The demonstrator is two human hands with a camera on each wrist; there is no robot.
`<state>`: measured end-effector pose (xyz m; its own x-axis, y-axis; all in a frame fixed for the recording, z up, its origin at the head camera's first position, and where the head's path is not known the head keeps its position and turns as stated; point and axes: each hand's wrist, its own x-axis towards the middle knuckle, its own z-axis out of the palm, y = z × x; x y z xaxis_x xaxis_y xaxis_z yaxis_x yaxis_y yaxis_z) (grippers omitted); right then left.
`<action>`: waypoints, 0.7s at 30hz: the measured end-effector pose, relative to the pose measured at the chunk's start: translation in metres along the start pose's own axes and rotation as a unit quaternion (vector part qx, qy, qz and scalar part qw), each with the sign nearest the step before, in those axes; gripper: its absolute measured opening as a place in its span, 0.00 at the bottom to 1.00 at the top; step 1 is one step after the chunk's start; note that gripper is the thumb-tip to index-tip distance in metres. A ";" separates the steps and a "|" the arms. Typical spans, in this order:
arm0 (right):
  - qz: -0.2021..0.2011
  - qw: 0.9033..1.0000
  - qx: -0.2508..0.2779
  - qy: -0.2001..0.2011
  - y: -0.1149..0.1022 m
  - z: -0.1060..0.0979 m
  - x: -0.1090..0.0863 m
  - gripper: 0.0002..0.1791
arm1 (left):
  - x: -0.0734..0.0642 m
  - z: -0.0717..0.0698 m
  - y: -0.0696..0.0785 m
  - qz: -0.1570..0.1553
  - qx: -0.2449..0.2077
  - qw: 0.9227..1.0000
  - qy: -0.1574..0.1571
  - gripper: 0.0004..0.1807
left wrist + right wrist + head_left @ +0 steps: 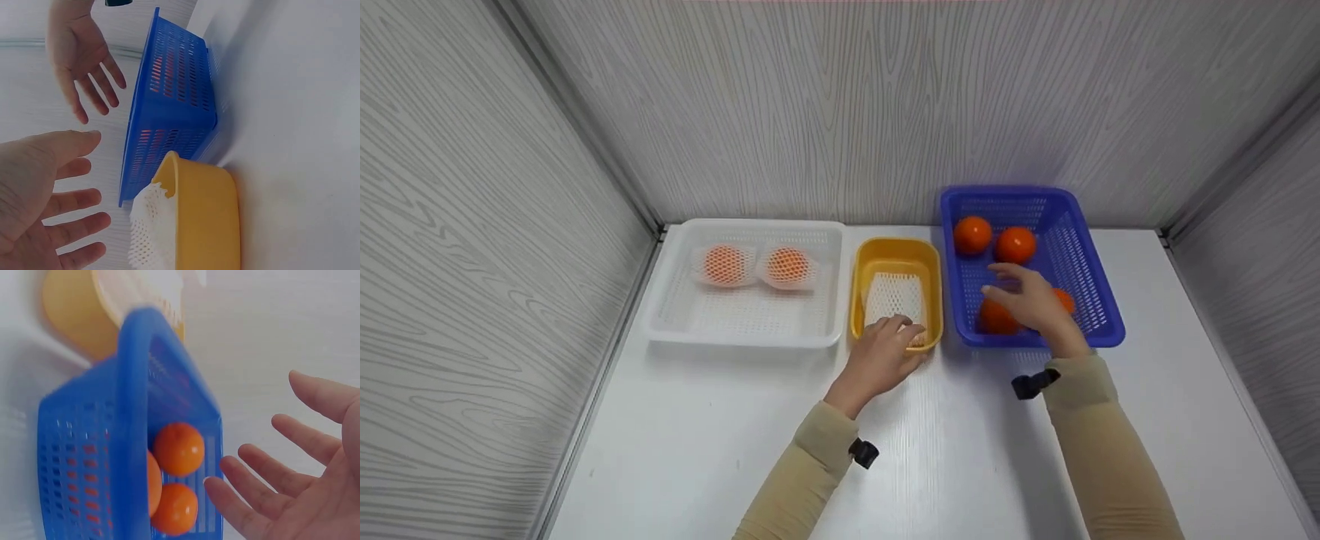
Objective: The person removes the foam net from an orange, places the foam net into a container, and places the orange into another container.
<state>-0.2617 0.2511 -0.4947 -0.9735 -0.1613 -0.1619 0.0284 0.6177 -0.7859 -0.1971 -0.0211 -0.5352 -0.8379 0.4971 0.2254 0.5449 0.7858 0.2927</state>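
My left hand [881, 358] hovers over the near end of a yellow tub [936, 300], fingers spread and relaxed, holding nothing. White foam net sleeves [896, 294] lie in that tub; in the left wrist view they rise above its rim. My right hand [1030, 300] is above a blue perforated basket [1102, 300], its fingers apart with nothing between them. Several oranges sit in the basket: two at the far end, an orange [973, 235] and another orange [1016, 245], and others partly hidden below the right hand.
A white basket [750, 339] stands at the left, holding two oranges in foam nets, one netted orange [725, 265] beside another netted orange [788, 267]. Panelled walls [810, 112] enclose the white table [720, 435] at the back and sides.
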 end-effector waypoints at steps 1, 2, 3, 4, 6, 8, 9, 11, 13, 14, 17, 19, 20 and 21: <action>-0.007 1.000 0.005 -0.002 -0.001 0.003 -0.001 0.31 | -0.002 -0.002 -0.003 -0.001 -0.002 1.000 0.005 0.21; -0.013 1.000 0.010 -0.004 -0.003 0.006 -0.002 0.31 | -0.003 -0.004 -0.005 -0.003 -0.004 1.000 0.008 0.21; -0.016 1.000 0.013 -0.006 -0.004 0.009 -0.003 0.31 | -0.006 -0.006 -0.008 -0.007 -0.005 1.000 0.009 0.21; -0.021 1.000 0.017 -0.008 -0.005 0.012 -0.004 0.31 | -0.008 -0.007 -0.011 -0.012 -0.009 1.000 0.010 0.21; -0.027 0.999 0.020 -0.009 -0.007 0.018 -0.005 0.30 | -0.013 -0.010 -0.018 -0.028 -0.018 0.999 0.010 0.21; -0.032 0.999 0.025 -0.011 -0.010 0.024 -0.007 0.29 | -0.018 -0.012 -0.024 -0.042 -0.025 0.999 0.011 0.21; -0.033 0.999 0.030 -0.011 -0.012 0.028 -0.008 0.29 | -0.021 -0.014 -0.028 -0.049 -0.031 0.998 0.015 0.21; -0.037 0.999 0.038 -0.010 -0.015 0.034 -0.010 0.28 | -0.025 -0.016 -0.035 -0.062 -0.042 0.997 0.024 0.21; -0.049 0.998 0.044 -0.009 -0.017 0.040 -0.011 0.28 | -0.030 -0.018 -0.041 -0.073 -0.051 0.995 0.035 0.20; -0.054 0.997 0.050 -0.010 -0.018 0.044 -0.012 0.28 | -0.031 -0.020 -0.044 -0.079 -0.056 0.995 0.040 0.20; -0.067 0.996 0.062 -0.012 -0.021 0.053 -0.014 0.27 | -0.037 -0.024 -0.052 -0.096 -0.061 0.992 0.046 0.20; -0.075 0.994 0.073 -0.013 -0.023 0.059 -0.015 0.26 | -0.040 -0.027 -0.057 -0.103 -0.063 0.991 0.052 0.21; -0.077 0.994 0.077 -0.015 -0.023 0.062 -0.015 0.25 | -0.041 -0.028 -0.059 -0.107 -0.063 0.991 0.054 0.21; -0.079 0.994 0.079 -0.015 -0.024 0.065 -0.016 0.25 | -0.042 -0.030 -0.061 -0.110 -0.063 0.990 0.057 0.21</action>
<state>-0.2326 0.1890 -0.5120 -0.9615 -0.2710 -0.0448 -0.0869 0.4548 -0.8863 -0.1940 -0.1014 -0.5353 -0.9319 0.2675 0.2450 0.3545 0.8149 0.4586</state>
